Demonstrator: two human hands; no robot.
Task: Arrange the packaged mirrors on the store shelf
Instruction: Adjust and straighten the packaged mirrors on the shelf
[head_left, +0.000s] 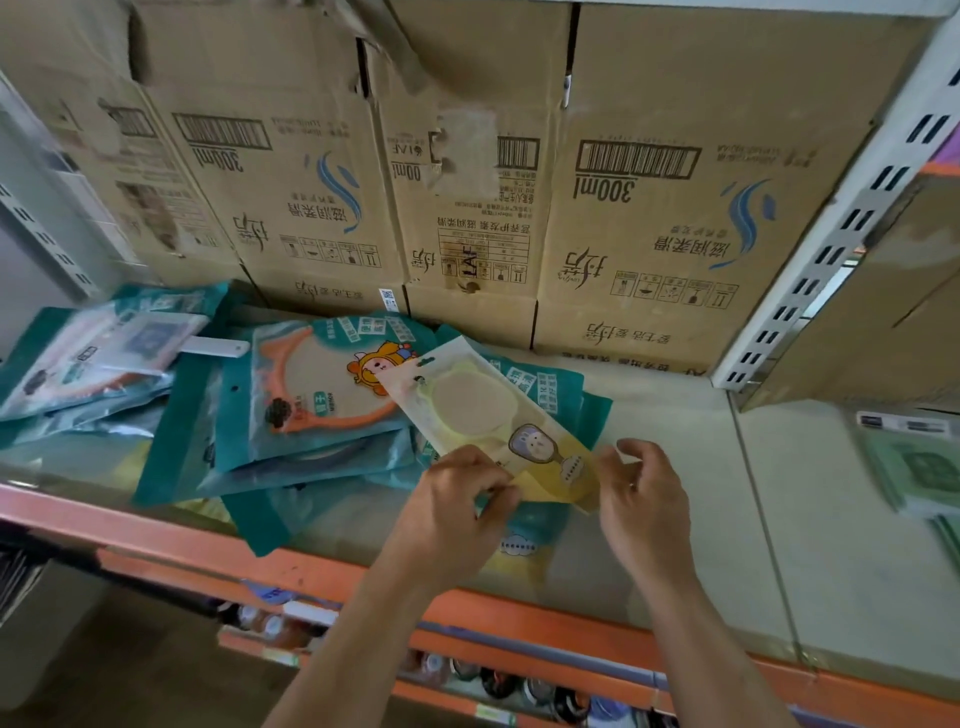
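A yellow and white packaged mirror (483, 410) lies slanted over the pile on the store shelf (675, 467). My left hand (457, 499) pinches its near left corner. My right hand (644, 493) grips its near right edge. Under it lie several teal mirror packs, the top one an orange-framed mirror pack (317, 384) with a cartoon sticker. More teal packs (93, 358) are heaped at the far left. Part of the pile hangs over the orange front rail (208, 545).
Brown cardboard boxes (649, 218) line the back of the shelf. A white slotted upright (841, 228) and a glass divider (763, 519) bound the right side. Green packs (924, 467) lie beyond the divider. Bottles (498, 680) stand on the shelf below.
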